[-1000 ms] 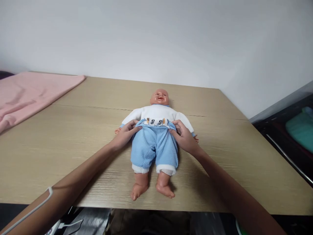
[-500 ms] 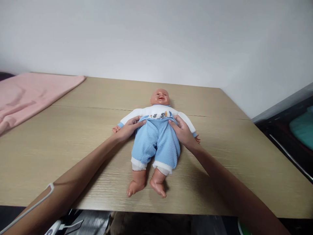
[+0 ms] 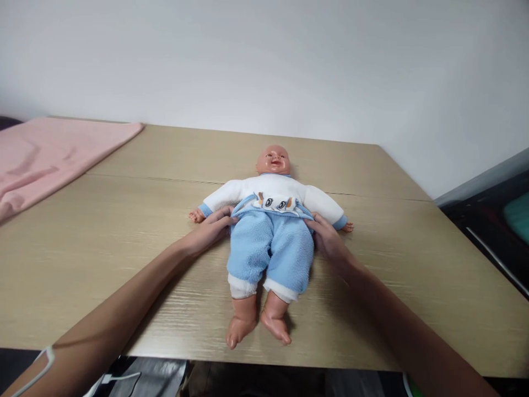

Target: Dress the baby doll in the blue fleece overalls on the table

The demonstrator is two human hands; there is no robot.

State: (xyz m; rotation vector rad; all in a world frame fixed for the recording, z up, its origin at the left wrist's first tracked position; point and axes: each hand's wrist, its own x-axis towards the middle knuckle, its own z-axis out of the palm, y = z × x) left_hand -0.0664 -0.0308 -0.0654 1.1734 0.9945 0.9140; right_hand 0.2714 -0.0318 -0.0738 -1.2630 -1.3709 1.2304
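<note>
A baby doll (image 3: 273, 160) lies on its back on the wooden table, head toward the wall and bare feet toward me. It wears a white top (image 3: 270, 184) with blue cuffs and light blue pants (image 3: 250, 248) with white hems. A printed animal-face panel (image 3: 276, 204) shows above the waistband. My left hand (image 3: 215, 227) is closed on the waistband at the doll's hip on the left, thumb on top. At the opposite hip, my right hand (image 3: 328, 237) pinches the waistband, its fingers partly hidden beside the cloth.
A pink cloth (image 3: 58, 151) is spread over the table's left end. The table (image 3: 157, 275) meets a pale wall (image 3: 264, 66) at the back. Dark furniture with a green item (image 3: 518, 212) stands beyond the right edge. A white cable (image 3: 39, 369) crosses near my left forearm.
Both hands have moved outward and slightly toward me with the waistband, stretching it wider and uncovering more of the printed panel. The doll's arm on the right now lies farther out.
</note>
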